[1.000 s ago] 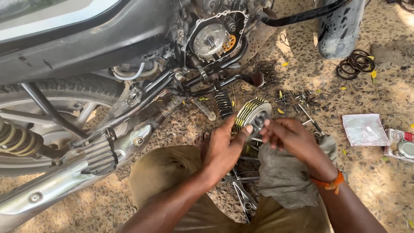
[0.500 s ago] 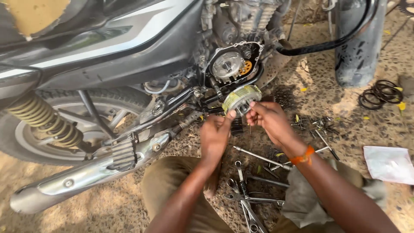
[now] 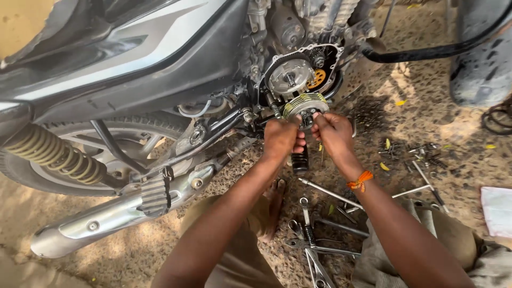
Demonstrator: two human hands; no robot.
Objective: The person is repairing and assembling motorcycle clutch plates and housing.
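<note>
Head view shows our left hand [image 3: 281,140] and right hand [image 3: 332,132] close together, both clamped on a round clutch pack [image 3: 305,103] of stacked metal plates, held just below the open engine case [image 3: 301,74] of a motorcycle. We judge it dense, stiff and probably oily, so slippery; gripping opposite edges of the rim with both hands seems safest. An orange thread band [image 3: 360,180] circles the right wrist. Nearer to us, spanners and rods [image 3: 314,234] lie scattered on gravel. Far left, the silver exhaust [image 3: 106,218] and rear spring [image 3: 53,154] show.
</note>
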